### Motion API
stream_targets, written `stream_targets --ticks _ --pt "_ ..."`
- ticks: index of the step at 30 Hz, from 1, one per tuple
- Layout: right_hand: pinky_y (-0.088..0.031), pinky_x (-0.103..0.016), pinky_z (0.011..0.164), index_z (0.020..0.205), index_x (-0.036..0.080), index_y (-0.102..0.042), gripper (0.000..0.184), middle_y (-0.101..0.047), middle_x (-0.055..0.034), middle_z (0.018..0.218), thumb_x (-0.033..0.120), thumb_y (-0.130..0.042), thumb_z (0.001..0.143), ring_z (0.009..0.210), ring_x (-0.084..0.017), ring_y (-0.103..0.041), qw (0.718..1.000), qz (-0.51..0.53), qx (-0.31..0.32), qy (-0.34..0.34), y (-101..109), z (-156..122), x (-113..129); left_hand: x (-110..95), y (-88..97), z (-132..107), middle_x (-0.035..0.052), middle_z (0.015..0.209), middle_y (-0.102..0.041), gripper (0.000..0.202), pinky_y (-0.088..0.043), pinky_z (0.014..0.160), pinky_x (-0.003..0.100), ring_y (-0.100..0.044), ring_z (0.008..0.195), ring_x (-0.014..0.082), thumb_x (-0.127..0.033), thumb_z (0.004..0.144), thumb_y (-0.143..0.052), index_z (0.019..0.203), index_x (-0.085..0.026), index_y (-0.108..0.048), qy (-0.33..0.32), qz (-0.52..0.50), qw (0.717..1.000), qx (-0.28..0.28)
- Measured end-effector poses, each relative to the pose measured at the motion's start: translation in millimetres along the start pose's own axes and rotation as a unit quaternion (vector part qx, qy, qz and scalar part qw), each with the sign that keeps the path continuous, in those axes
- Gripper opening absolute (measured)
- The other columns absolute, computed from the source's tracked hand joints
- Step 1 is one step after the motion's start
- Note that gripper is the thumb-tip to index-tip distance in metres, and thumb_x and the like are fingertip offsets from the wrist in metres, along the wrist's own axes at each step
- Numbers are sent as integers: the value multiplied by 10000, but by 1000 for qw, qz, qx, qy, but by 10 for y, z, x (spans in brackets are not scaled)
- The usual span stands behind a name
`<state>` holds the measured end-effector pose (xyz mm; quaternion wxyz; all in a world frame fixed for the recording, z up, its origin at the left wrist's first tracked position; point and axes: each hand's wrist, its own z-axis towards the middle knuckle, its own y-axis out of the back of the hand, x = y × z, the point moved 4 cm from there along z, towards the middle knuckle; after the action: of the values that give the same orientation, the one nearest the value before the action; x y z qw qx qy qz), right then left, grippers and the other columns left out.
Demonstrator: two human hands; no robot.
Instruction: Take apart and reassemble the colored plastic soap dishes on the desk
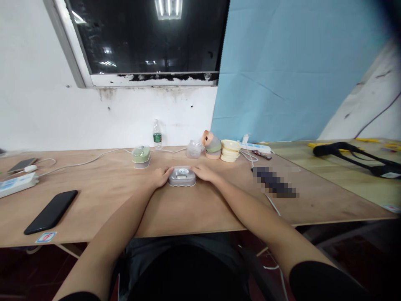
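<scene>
A small grey box [182, 180] with a see-through lid and a round label on top rests on the wooden table. My left hand [162, 176] is pressed to its left side, thumb near the lid's edge. On the opposite side my right hand [202, 172] grips the box in the same way. Some of the fingers are hidden behind it. Further back on the left stands a similar box [141, 154], green above and grey below. Behind the right hand is a clear plastic piece [194, 149], whose kind I cannot make out.
Along the wall are a water bottle [157, 136], stacked cream bowls [230, 150], tilted orange, grey and green cups [212, 144], and a power strip [257, 148]. A black phone [51, 212] lies front left. White cables cross the table [188, 213]. A black strap frame [360, 161] lies far right.
</scene>
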<state>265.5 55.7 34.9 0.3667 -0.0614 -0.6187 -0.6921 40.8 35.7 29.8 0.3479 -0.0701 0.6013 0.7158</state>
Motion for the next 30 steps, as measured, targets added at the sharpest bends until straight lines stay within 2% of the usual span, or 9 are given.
stream_targets --ticks 8,11,13,15,17,20,25,28,30 --pt "-376 -249 596 586 174 -562 570 -553 6 550 588 -329 903 557 -139 -507 998 49 39 27 -43 -9 -31 138 -15 46 69 932 -718 612 -485 797 358 -656 880 253 -628 914 -243 917 -213 -692 81 15 996 -33" --pt "-379 -253 593 587 179 -575 587 -566 -3 546 611 -329 898 558 -147 -516 998 38 40 10 -69 12 -57 112 0 26 62 1112 -688 573 -465 893 357 -627 1021 248 -590 930 -251 1128 -224 -645 58 1 997 -55" --pt "-386 -254 609 619 177 -607 585 -606 -21 590 610 -333 901 601 -160 -543 999 30 23 -3 -74 33 -78 71 -11 1 52 1285 -604 561 -424 978 351 -574 1142 235 -568 934 -276 1292 -229 -543 20 -11 999 -39" --pt "-388 -253 625 664 174 -639 567 -656 -44 675 597 -348 904 661 -172 -571 1000 19 -5 -19 -65 54 -106 45 -44 -28 54 1376 -528 649 -409 1008 361 -538 1199 247 -612 874 -405 1402 -236 -417 1 0 1000 4" --pt "-385 -253 634 706 174 -662 549 -685 -58 762 595 -366 899 706 -179 -587 999 10 -28 -38 -52 66 -133 29 -74 -50 69 1401 -499 864 -425 999 378 -529 1208 275 -631 736 -603 1453 -240 -320 -7 14 999 39" --pt "-370 -254 614 684 174 -654 580 -679 -58 738 631 -360 885 676 -179 -584 997 -6 -41 -64 -40 65 -163 -11 -79 -62 92 1401 -488 1009 -445 986 381 -524 1203 293 -547 618 -744 1459 -216 -293 -31 0 999 43" --pt "-350 -256 575 685 171 -637 652 -637 -53 631 651 -254 904 606 -171 -560 995 -5 -62 -80 -20 69 -204 -105 94 -59 109 1396 -452 953 -394 1054 385 -465 1245 294 -423 628 -754 1440 -190 -313 -90 36 995 -33" --pt "-342 -253 565 716 173 -637 635 -634 -51 627 634 -247 913 606 -169 -563 992 2 -80 -94 -7 86 -262 -94 367 -27 107 1394 -420 883 -326 1105 383 -402 1294 291 -369 668 -721 1434 -206 -313 -100 100 983 -115" --pt "-331 -251 558 703 173 -626 585 -631 -48 627 599 -287 917 604 -167 -560 993 -10 -82 -90 -5 93 -279 -7 625 13 123 1398 -400 854 -316 1107 386 -375 1310 287 -403 715 -686 1439 -192 -285 -54 124 968 -210"
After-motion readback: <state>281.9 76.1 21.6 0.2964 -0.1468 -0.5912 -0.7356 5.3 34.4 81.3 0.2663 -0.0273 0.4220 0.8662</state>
